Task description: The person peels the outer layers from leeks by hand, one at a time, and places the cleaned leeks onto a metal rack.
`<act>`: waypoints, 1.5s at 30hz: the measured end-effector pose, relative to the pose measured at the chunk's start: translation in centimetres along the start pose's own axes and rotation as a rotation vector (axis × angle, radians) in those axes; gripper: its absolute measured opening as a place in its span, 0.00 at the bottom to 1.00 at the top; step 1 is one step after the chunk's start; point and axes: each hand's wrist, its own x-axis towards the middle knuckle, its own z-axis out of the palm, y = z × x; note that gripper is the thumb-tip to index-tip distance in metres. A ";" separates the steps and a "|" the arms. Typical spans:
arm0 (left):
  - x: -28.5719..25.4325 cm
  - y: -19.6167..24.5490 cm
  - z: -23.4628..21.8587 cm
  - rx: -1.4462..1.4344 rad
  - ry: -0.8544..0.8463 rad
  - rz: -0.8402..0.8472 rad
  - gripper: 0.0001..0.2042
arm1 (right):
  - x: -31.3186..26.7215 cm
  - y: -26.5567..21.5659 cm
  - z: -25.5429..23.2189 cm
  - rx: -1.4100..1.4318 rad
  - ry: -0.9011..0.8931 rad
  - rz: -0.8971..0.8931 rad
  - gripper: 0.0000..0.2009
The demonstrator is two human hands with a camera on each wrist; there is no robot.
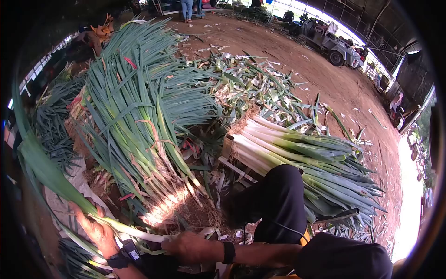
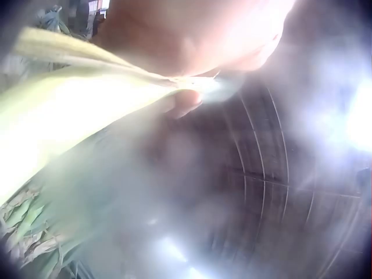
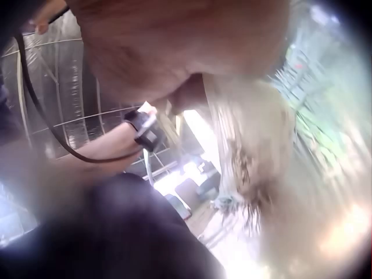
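Observation:
I hold one long leek (image 1: 51, 179) across my lap, its green leaves rising up the left edge of the head view. My left hand (image 1: 95, 228) grips the pale stalk partway along. My right hand (image 1: 186, 246) grips the white root end of the same leek. In the left wrist view the pale stalk (image 2: 75, 99) runs under my curled fingers (image 2: 186, 103). In the right wrist view the rooty end (image 3: 256, 163) hangs below my palm (image 3: 174, 52).
A big heap of untrimmed leeks (image 1: 134, 107) lies ahead on the left. A stack of cleaned leeks (image 1: 297, 156) rests on a low rack to the right, beyond my black-trousered knee (image 1: 278, 195). Trimmings (image 1: 251, 79) litter the dirt floor. A vehicle (image 1: 330, 42) stands far off.

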 end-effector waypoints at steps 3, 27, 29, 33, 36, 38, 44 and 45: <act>1.1 1.5 -1.6 -0.107 -0.199 -0.043 0.17 | -6.0 8.3 5.1 -0.140 -0.224 0.262 0.17; 0.7 1.0 1.4 -0.039 0.023 -0.002 0.19 | 6.9 3.7 -6.9 0.052 -0.030 0.073 0.34; 1.2 0.9 0.3 -0.236 -0.097 -0.025 0.16 | 5.0 5.7 -3.1 0.087 -0.177 0.217 0.33; 2.0 1.8 -1.1 -0.172 -0.052 -0.011 0.16 | 0.0 9.9 0.3 0.375 -0.275 0.521 0.27; 2.5 2.7 -1.2 -0.161 0.013 -0.006 0.17 | -2.8 9.4 1.6 0.574 -0.192 0.667 0.17; 2.8 2.8 -1.5 -0.197 0.062 0.019 0.18 | -3.0 8.3 2.5 0.657 -0.088 0.663 0.13; 3.3 3.4 -2.8 -0.230 0.016 0.019 0.20 | 2.0 0.4 4.3 0.833 -0.271 1.053 0.11; 3.5 3.8 -3.6 -0.270 -0.078 -0.038 0.20 | 1.1 0.9 4.7 0.477 -0.160 0.582 0.10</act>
